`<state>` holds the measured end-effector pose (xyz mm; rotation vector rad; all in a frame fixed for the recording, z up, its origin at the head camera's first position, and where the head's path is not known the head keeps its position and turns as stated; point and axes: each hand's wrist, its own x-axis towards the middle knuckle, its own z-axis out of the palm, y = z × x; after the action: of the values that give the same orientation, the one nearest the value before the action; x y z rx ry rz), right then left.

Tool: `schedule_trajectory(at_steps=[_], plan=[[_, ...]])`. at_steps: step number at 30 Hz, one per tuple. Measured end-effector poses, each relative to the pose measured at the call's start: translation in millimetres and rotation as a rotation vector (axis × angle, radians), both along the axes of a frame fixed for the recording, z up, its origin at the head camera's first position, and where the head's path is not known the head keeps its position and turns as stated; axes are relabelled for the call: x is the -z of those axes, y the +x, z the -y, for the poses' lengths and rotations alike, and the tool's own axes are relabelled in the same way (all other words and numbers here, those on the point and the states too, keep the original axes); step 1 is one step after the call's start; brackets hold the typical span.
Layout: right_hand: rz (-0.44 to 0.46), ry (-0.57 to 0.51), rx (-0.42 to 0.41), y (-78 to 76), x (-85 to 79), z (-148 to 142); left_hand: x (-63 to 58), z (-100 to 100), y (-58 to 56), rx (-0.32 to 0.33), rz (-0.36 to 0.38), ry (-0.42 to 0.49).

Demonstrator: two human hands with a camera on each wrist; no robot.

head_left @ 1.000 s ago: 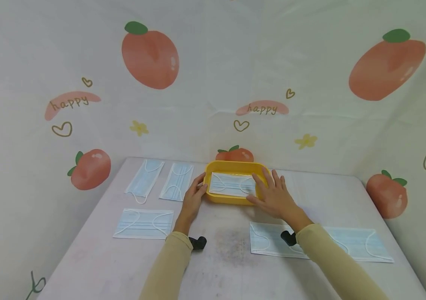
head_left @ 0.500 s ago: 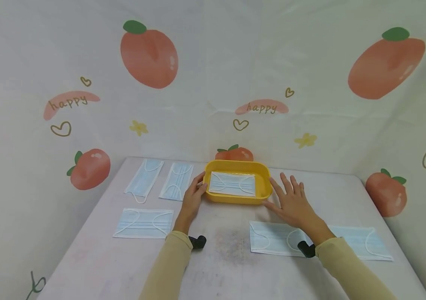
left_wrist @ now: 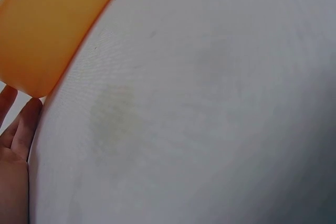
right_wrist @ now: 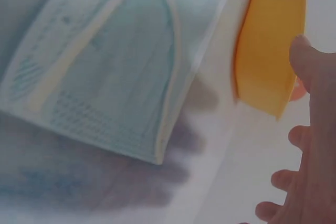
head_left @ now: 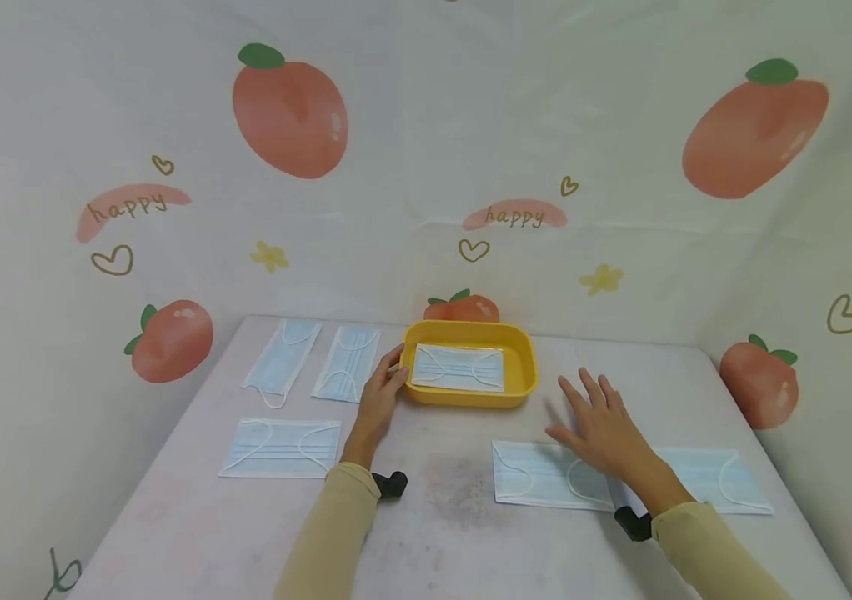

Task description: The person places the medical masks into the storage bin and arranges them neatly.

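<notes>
One mask in the yellow tray, left fingers against its side.

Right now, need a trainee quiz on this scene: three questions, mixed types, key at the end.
1. True or false: the left hand touches the yellow rounded-rectangular plastic tray.

2. How many pale-blue rectangular pleated face masks are visible on the pale tabletop to the tray's left in the head view?

3. The right hand is:
A) gripping the tray
B) pinching a mask
C) open, apart from the tray

Key: 1 true; 2 three; 3 C.
</notes>
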<state>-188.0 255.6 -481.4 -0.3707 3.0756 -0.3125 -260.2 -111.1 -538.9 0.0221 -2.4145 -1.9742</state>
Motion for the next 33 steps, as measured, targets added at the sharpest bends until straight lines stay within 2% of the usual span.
schedule_trajectory(at_steps=[7,21,28,33], plan=[[0.029,-0.111,-0.015,11.6,5.2,-7,1.5,1,0.6,-0.010,-0.011,-0.002],[0.189,-0.283,-0.038,19.1,7.1,-25,3.8,-1,-1.3,0.005,-0.024,-0.007],[0.265,-0.314,0.012,25.8,2.3,-27,1.6,0,0.0,0.005,-0.021,-0.002],[0.279,-0.312,0.056,24.5,5.7,-29,1.3,1,0.2,0.009,-0.034,-0.010]])
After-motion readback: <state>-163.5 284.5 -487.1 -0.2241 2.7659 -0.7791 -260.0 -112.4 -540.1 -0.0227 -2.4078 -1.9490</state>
